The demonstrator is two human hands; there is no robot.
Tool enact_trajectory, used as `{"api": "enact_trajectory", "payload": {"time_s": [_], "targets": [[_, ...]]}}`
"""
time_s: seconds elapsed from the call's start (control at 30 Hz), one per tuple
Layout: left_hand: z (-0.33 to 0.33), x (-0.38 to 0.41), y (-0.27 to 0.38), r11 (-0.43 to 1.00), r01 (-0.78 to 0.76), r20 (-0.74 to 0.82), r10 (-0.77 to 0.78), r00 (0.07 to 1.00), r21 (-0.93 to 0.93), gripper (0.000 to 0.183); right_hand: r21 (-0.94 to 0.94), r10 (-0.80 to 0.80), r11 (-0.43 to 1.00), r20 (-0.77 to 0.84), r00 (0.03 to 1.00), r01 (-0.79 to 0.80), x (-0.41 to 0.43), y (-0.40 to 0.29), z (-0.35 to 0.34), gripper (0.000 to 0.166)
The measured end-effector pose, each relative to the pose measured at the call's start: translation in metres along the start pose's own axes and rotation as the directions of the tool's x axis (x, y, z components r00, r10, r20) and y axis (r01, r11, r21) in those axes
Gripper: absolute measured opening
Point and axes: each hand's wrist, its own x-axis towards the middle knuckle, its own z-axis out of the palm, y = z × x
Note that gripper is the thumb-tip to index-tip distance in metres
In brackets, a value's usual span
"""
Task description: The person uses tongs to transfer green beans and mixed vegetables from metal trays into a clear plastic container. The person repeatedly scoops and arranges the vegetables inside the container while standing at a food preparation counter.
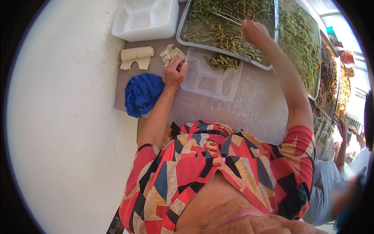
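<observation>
My right hand (255, 31) grips metal tongs (228, 18), whose tips reach into cut green beans in a large metal tray (225, 54). Nearer me lies a clear plastic compartment container (210, 84), with a portion of cut green beans (223, 62) in its upper right section. My left hand (176, 71) is at the container's left edge, fingers curled; whether it pinches the rim is not clear. A crumpled pale cloth or tissue (171, 54) lies just beyond that hand.
Stacked white containers (146, 20) stand at the upper left. Below them lie a paper roll (137, 54) and a bunched blue cloth (143, 93). A tray of green vegetables (301, 49) and more food trays extend right. A co-worker's hand (342, 128) and filled containers are at far right.
</observation>
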Motion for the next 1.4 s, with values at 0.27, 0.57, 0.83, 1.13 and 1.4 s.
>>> {"api": "enact_trajectory", "payload": {"time_s": [0.27,0.57,0.83,1.13,1.4], "targets": [[-0.002,0.000,-0.003,0.999,0.022,0.064,-0.024,0.998,0.028,0.015,0.669,0.189,0.697,0.175,0.966,-0.257,-0.051,0.025,0.045,0.035],[-0.003,-0.003,-0.011,0.998,0.035,0.076,-0.040,0.996,0.059,0.020,0.787,0.128,0.521,0.310,0.942,-0.329,-0.107,0.009,0.029,0.028],[-0.004,-0.002,-0.017,0.997,0.029,0.070,-0.034,0.997,0.069,0.019,0.440,-0.219,0.874,-0.020,0.975,0.205,-0.130,-0.021,-0.004,0.023],[-0.005,-0.003,-0.018,0.994,0.048,0.073,-0.056,0.996,0.099,0.019,0.246,-0.220,0.944,-0.035,0.975,0.222,-0.144,-0.039,-0.024,0.028],[-0.005,-0.002,-0.015,0.997,0.054,0.067,-0.058,0.996,0.057,0.020,0.337,-0.139,0.932,-0.013,0.990,0.135,-0.142,-0.033,-0.006,0.032]]}}
